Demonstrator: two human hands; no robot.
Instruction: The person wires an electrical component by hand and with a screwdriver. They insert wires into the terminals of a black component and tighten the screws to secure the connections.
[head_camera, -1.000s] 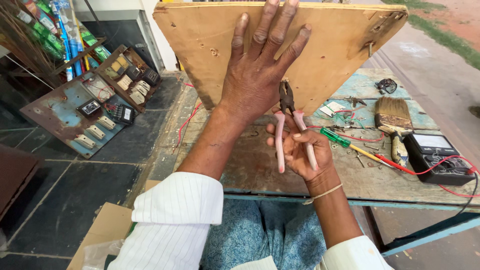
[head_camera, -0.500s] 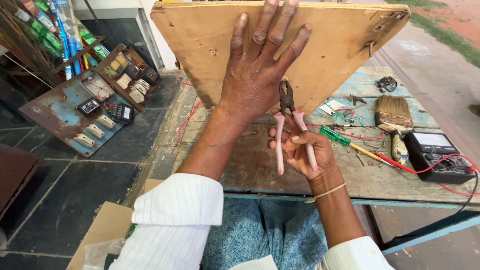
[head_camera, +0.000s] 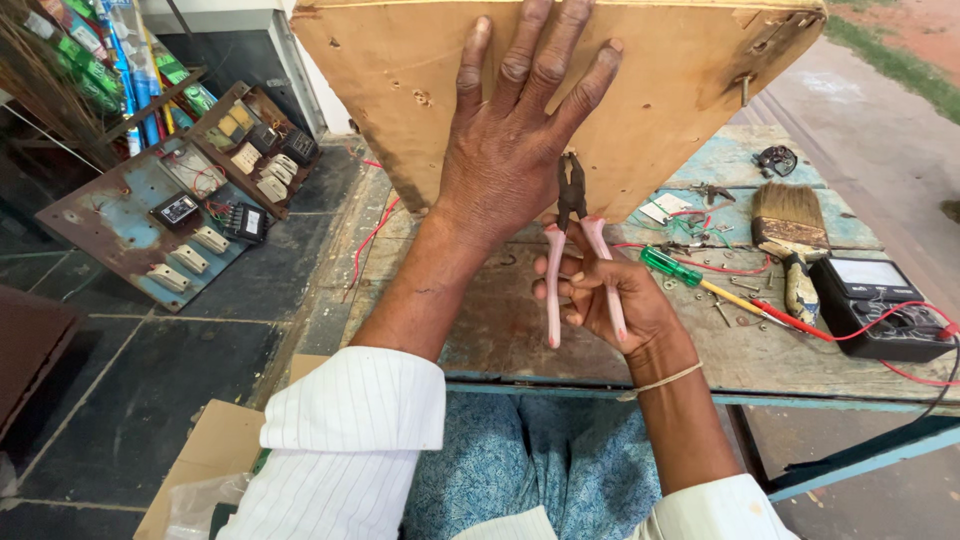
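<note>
My left hand (head_camera: 515, 150) lies flat with fingers spread against a wooden board (head_camera: 660, 90) that stands tilted on the worn bench (head_camera: 500, 330). My right hand (head_camera: 610, 295) grips a pair of pliers with pink handles (head_camera: 572, 255), jaws pointing up at the board's lower edge. The pliers' handles are spread apart in my palm. A bracelet circles my right wrist.
On the bench to the right lie a green-handled screwdriver (head_camera: 690, 278), a paint brush (head_camera: 790, 215), a black meter with red leads (head_camera: 880, 305), loose screws and wires. On the dark floor at left lean panels of switches (head_camera: 170, 215). A cardboard box (head_camera: 215, 460) sits by my knee.
My right hand has shifted the pliers slightly right and the handles have spread a little. The left hand stays pressed on the board.
</note>
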